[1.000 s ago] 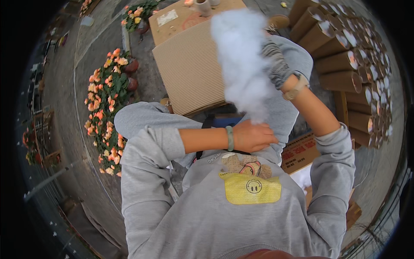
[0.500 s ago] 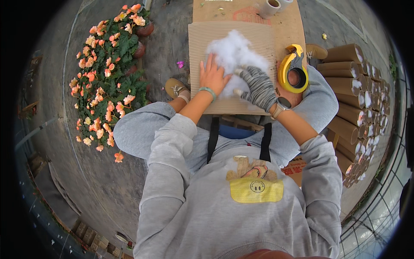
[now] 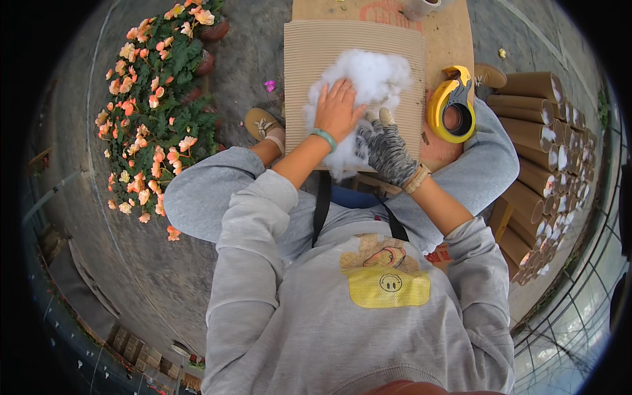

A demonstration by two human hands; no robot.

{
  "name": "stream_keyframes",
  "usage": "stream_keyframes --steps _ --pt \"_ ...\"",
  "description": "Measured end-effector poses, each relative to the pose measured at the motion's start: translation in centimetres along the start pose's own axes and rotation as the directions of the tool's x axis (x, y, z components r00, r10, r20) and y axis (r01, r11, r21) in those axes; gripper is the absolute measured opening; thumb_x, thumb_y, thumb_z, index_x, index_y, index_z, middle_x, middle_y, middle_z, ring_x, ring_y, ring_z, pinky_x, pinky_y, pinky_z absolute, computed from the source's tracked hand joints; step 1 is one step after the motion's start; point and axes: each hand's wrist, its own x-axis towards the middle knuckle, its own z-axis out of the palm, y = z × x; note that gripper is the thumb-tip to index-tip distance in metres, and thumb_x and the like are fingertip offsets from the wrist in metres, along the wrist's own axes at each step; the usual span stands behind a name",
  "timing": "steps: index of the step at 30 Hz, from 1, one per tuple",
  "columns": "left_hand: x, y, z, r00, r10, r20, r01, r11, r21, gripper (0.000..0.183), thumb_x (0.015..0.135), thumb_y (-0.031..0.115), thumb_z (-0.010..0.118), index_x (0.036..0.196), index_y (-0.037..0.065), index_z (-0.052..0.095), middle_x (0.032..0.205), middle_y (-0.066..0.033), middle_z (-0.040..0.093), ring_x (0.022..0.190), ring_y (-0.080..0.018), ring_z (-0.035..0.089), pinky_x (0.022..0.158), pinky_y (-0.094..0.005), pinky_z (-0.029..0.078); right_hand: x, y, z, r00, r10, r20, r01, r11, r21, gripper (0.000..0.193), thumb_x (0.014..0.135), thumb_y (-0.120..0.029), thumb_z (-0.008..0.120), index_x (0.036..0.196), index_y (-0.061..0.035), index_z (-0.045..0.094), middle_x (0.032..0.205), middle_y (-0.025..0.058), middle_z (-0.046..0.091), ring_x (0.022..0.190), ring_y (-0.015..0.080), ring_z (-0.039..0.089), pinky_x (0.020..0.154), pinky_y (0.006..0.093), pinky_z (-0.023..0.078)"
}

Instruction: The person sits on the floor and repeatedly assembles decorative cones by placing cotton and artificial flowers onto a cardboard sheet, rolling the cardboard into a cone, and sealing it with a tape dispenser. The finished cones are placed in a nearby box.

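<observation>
White fluffy fibre stuffing (image 3: 375, 69) lies spread in a loose layer on a ribbed corrugated cardboard sheet (image 3: 303, 59). My left hand (image 3: 338, 113), bare with a green bangle at the wrist, rests flat on the left part of the stuffing, fingers extended. At the lower right of the stuffing is my right hand (image 3: 390, 150) in a grey striped knit glove. Its wrist is turned, two pale fingertips point away from me, and the other fingers reach left against the fluff, apart from these. A tuft of stuffing hangs over the sheet's near edge.
A yellow tape dispenser (image 3: 440, 112) stands right of the sheet on the wooden board (image 3: 447, 39). Rolls of tape (image 3: 419, 6) sit at the far edge. Stacked cardboard tubes (image 3: 526, 135) are on the right, potted orange flowers (image 3: 158, 105) on the left.
My right hand has moved down toward the near edge and its wrist has rolled. The stuffing is spread wider and reaches nearer to me. My left hand has shifted slightly right.
</observation>
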Motion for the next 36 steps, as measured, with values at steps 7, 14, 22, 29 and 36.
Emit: stream_keyframes --steps 7,14,22,29,36 --pt "0.3 -0.3 1.4 0.990 0.082 0.116 -0.130 0.850 0.511 0.065 0.078 0.054 0.055 0.108 -0.004 0.059 0.132 -0.0215 0.043 0.133 -0.0328 0.024 0.106 -0.0595 0.012 -3.6 -5.9 0.0 0.807 -0.566 0.169 0.284 0.122 -0.951 0.047 0.078 -0.015 0.067 0.121 -0.0057 0.052 0.104 0.0122 0.055 0.091 0.0256 0.055 0.077 0.0347 0.048" --pt "0.7 -0.3 2.4 1.000 0.010 0.003 -0.010 0.870 0.492 0.060 0.083 0.051 0.051 0.106 -0.002 0.061 0.130 -0.0200 0.044 0.134 -0.0328 0.023 0.105 -0.0605 0.012 -8.8 -4.0 0.2 0.824 0.283 0.491 0.504 0.028 -0.863 0.040 0.074 -0.017 0.065 0.113 -0.0114 0.059 0.107 0.0138 0.057 0.102 0.0331 0.054 0.087 0.0391 0.045" --pt "-0.4 0.9 1.1 0.999 -0.033 0.039 0.024 0.975 0.220 0.059 0.083 0.038 0.056 0.124 -0.004 0.045 0.135 -0.0198 0.039 0.133 -0.0351 0.024 0.107 -0.0524 0.015 4.0 -17.6 6.0 0.545 -0.651 0.528 0.706 0.015 -0.708 0.029 0.075 -0.003 0.065 0.103 -0.0048 0.061 0.103 0.0113 0.057 0.096 0.0282 0.056 0.083 0.0323 0.046" --pt "4.3 -0.3 -3.2 0.964 0.117 -0.241 -0.082 0.985 0.149 0.066 0.085 0.030 0.055 0.137 0.000 0.029 0.145 -0.0166 0.028 0.136 -0.0302 0.021 0.108 -0.0501 0.013 15.7 -13.3 2.9 0.806 -0.260 0.532 0.468 -0.270 -0.841 0.049 0.079 -0.007 0.060 0.126 -0.0141 0.051 0.116 0.0120 0.056 0.107 0.0276 0.052 0.091 0.0343 0.044" --pt "8.0 -3.9 -0.4 0.997 -0.042 0.072 -0.005 0.834 0.552 0.057 0.089 0.025 0.050 0.140 0.008 0.032 0.150 -0.0076 0.023 0.139 -0.0222 0.016 0.111 -0.0504 0.009 14.4 -12.6 1.1 0.763 -0.287 0.579 0.425 -0.453 -0.784 0.047 0.092 -0.023 0.050 0.136 -0.0121 0.039 0.137 0.0086 0.044 0.129 0.0240 0.038 0.107 0.0407 0.028"
